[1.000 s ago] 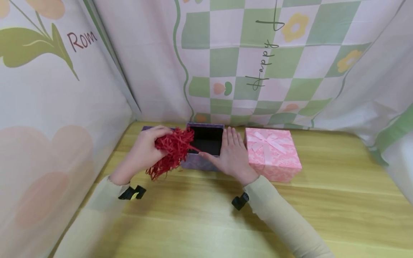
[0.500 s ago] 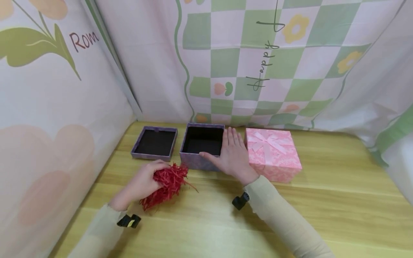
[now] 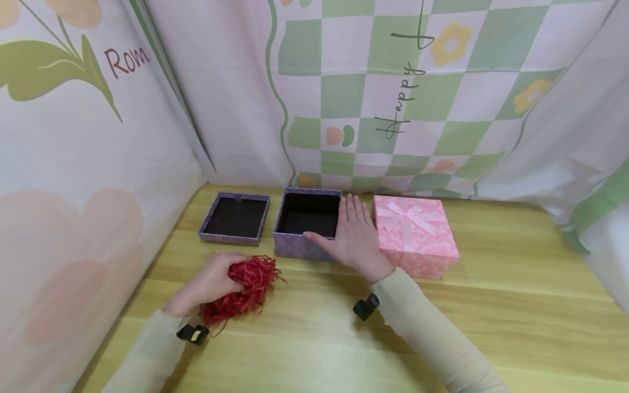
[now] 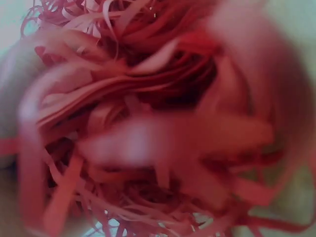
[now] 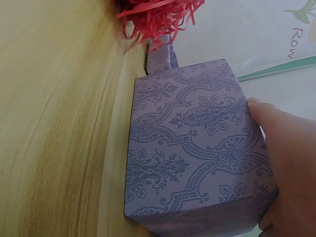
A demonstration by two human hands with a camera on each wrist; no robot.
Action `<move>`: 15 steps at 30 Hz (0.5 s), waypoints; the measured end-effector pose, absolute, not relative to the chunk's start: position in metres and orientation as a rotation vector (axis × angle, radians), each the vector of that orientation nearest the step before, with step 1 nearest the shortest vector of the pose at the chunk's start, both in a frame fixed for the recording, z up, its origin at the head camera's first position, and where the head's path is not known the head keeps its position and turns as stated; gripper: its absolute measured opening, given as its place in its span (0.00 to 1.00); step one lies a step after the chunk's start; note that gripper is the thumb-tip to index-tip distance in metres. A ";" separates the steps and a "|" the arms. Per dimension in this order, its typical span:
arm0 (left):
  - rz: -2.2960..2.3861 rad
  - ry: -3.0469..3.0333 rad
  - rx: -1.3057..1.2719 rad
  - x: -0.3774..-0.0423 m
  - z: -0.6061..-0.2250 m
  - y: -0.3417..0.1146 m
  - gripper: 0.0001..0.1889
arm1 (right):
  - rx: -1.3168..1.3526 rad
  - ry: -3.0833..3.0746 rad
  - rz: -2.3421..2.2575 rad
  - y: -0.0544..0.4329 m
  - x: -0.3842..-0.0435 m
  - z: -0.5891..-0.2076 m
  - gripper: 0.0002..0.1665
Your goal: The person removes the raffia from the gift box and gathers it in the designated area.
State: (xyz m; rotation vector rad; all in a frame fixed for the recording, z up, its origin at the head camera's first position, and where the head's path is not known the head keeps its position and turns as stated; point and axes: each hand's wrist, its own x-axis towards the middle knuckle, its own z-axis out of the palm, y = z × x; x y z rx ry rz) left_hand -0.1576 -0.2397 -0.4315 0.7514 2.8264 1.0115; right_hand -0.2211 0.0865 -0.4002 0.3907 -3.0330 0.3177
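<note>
A bundle of red shredded paper [image 3: 251, 288] sits low over the table, with my left hand [image 3: 210, 284] gripping it from the left. In the left wrist view the crinkled red strips fill nearly everything, and loose ends stick out. My right hand [image 3: 356, 237] rests along the right side of a purple patterned box [image 3: 300, 246], its fingers straight and its thumb at the front rim. This box stands without its lid, and its black inside shows no contents. From the right wrist, the thumb [image 5: 274, 121] touches the edge of the box's patterned front.
Left of the box lies a shallow purple lid [image 3: 231, 239], black inside face up. A pink gift box [image 3: 417, 232] with a ribbon bow stands on the right, beside my right hand. Printed curtains [image 3: 236, 109] border the wooden table [image 3: 314, 338] at the back and left.
My left hand has drawn the red shredded paper from beside the purple box toward the front left and lowered it, uncovering the lid. The right hand has stayed on the box.
</note>
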 end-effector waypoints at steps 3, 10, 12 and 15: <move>0.986 2.827 0.711 -0.159 -0.431 -0.241 0.28 | 0.392 -3.029 0.315 0.086 -0.221 -0.400 0.77; 1.021 2.783 0.663 -0.160 -0.429 -0.244 0.31 | 0.392 -3.024 0.318 0.086 -0.220 -0.400 0.77; 1.018 2.771 0.655 -0.161 -0.429 -0.246 0.32 | 0.392 -3.029 0.322 0.086 -0.220 -0.399 0.77; 1.019 2.746 0.639 -0.160 -0.423 -0.247 0.35 | 0.391 -3.032 0.322 0.086 -0.220 -0.398 0.76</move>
